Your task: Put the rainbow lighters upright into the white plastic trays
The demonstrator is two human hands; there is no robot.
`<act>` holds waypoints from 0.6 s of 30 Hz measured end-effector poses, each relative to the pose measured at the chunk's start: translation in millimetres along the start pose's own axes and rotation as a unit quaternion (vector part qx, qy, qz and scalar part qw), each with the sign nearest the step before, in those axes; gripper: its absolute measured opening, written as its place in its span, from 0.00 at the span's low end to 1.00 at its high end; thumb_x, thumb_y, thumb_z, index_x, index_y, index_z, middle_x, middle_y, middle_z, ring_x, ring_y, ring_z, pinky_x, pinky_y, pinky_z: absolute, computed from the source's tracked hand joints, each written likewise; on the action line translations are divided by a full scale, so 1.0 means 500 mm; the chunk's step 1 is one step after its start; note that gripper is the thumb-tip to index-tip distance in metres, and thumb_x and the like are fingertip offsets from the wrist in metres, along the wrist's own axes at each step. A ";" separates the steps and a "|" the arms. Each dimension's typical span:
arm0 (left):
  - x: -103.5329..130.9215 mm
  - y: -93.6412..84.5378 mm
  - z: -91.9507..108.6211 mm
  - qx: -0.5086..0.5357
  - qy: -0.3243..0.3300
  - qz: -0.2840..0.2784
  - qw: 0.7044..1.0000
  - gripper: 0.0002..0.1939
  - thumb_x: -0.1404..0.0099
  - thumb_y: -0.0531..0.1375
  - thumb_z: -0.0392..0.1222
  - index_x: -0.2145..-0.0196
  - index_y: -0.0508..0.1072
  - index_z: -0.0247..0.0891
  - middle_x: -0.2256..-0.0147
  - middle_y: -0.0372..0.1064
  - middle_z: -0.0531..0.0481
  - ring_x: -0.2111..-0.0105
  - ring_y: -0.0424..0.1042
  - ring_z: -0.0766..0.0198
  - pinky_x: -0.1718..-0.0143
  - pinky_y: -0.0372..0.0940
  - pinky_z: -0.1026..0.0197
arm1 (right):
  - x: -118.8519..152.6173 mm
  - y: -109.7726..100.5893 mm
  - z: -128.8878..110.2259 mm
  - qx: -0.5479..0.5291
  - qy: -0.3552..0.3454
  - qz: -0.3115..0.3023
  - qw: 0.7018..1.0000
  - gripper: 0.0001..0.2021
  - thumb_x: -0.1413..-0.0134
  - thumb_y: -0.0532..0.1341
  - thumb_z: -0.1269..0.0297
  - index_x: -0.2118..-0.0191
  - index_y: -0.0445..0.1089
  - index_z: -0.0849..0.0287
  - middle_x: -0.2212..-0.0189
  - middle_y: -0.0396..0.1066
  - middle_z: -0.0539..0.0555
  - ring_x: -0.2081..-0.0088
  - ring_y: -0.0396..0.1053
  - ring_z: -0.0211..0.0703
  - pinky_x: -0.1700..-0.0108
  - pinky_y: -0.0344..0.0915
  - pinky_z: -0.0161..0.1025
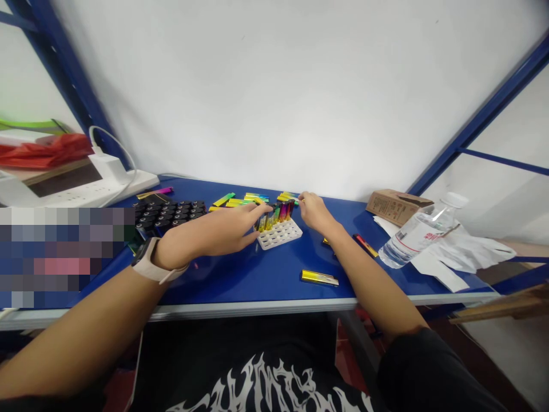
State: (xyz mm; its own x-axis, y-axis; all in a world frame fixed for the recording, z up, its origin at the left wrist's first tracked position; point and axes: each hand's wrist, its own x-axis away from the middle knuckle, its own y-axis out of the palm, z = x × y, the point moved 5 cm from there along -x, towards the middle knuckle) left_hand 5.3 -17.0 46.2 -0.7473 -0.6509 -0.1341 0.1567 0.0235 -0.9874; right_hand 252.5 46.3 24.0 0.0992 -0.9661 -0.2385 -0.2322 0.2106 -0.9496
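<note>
A small white rack (281,235) with rows of holes stands on the blue table, and several slim shiny coloured tubes (283,212) stand upright in its back row. My left hand (227,229), with a watch on the wrist, reaches across to the rack's left end. Its thumb is at the rack's edge and its fingers are over the leftmost tubes. Behind the rack's right end is my right hand (316,212), its fingers bent together beside a yellow-green piece (288,197). Whatever those fingertips hold is hidden. More yellow and green pieces (224,199) lie behind my left hand.
Many black-topped pieces (171,214) stand packed together at left, near a white power strip (128,186). A yellow piece (319,278) lies near the front edge, a red-yellow one (366,245) right of my forearm. A cardboard box (394,207) and water bottle (416,236) are at right.
</note>
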 end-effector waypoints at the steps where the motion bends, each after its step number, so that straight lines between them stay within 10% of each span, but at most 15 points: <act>1: 0.000 0.000 -0.001 0.000 -0.001 -0.001 1.000 0.35 0.18 0.52 0.49 0.19 0.55 0.39 0.25 0.65 0.32 0.31 0.74 0.38 0.33 0.70 0.41 | -0.001 -0.002 -0.002 -0.015 -0.008 0.015 1.000 0.18 0.21 0.49 0.70 0.39 0.72 0.65 0.40 0.76 0.71 0.40 0.74 0.59 0.38 0.68 0.49; 18: 0.000 -0.001 -0.001 -0.003 -0.005 -0.005 1.000 0.35 0.18 0.52 0.50 0.19 0.54 0.41 0.26 0.67 0.32 0.35 0.77 0.38 0.37 0.72 0.41 | 0.020 -0.022 -0.025 0.047 0.014 -0.005 0.999 0.17 0.17 0.49 0.63 0.39 0.73 0.56 0.41 0.82 0.66 0.42 0.79 0.63 0.44 0.69 0.49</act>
State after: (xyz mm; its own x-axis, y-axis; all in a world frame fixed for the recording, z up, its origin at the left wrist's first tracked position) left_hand 4.9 -16.9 46.6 -0.7426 -0.6585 -0.1225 0.1449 0.0206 -0.9892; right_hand 244.0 32.2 34.5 0.0732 -0.9719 -0.2235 -0.1383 0.2121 -0.9674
